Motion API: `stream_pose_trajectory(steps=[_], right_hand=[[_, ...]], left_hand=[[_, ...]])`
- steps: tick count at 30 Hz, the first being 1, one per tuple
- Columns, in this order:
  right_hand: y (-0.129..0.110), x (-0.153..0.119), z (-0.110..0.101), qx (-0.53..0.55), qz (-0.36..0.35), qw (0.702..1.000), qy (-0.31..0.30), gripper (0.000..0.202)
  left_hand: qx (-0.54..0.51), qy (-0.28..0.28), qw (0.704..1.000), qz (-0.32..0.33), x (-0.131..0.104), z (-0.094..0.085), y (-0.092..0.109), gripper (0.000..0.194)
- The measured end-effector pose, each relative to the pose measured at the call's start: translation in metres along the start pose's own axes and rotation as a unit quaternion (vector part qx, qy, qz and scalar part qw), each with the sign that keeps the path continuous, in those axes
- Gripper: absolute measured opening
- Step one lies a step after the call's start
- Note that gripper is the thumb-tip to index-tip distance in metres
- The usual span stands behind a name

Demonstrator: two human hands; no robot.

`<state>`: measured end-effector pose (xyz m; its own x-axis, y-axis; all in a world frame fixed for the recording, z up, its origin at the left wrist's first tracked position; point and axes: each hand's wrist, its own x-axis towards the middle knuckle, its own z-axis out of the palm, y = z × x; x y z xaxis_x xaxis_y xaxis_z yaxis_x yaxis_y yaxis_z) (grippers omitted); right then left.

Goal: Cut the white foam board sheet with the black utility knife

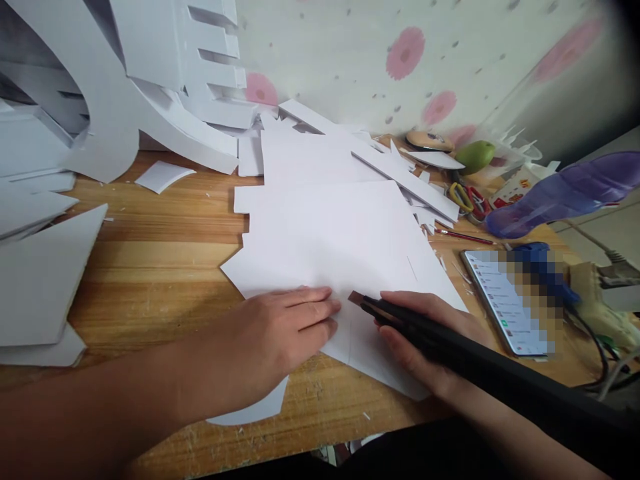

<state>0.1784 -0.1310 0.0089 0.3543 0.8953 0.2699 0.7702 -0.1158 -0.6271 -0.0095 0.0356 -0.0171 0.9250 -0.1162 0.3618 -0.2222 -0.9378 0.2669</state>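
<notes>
White foam board sheets (320,227) lie overlapped on the wooden table in front of me, with notched left edges. My left hand (287,333) rests flat on the front part of the board, its fingers stretched out and holding nothing. Just to the right, my right hand (425,333) is closed around a long black utility knife (400,320). Its short blade (355,297) points left, over the board near my left fingertips; I cannot tell whether it touches the surface. Faint straight lines run across the board around it.
Cut white letter-like shapes (170,60) stand at the back left, with board pieces (40,273) below. Offcuts (405,177) pile up behind the sheets. To the right are scissors (469,200), a pencil (465,236), a purple bottle (560,190), a phone (495,307) and cables.
</notes>
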Motion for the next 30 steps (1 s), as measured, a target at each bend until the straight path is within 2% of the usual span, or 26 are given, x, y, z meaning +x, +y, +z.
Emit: stream_pose_trajectory(steps=[15,21,30], right_hand=[[0.0091,0.0013,0.0036,-0.024,-0.040,0.999,-0.010,0.026],[0.0056,0.0036,0.0033,-0.027,-0.049,0.998,-0.011,0.024],[0.0006,0.0084,-0.0054,-0.015,-0.076,0.995,-0.069,0.026]], left_hand=[[0.006,-0.010,1.000,-0.002,-0.0009,-0.0005,0.0004,0.031],[0.007,-0.004,1.000,-0.001,-0.0003,0.0006,0.0005,0.031],[-0.034,-0.009,0.999,-0.018,0.0004,0.0008,-0.0036,0.028]])
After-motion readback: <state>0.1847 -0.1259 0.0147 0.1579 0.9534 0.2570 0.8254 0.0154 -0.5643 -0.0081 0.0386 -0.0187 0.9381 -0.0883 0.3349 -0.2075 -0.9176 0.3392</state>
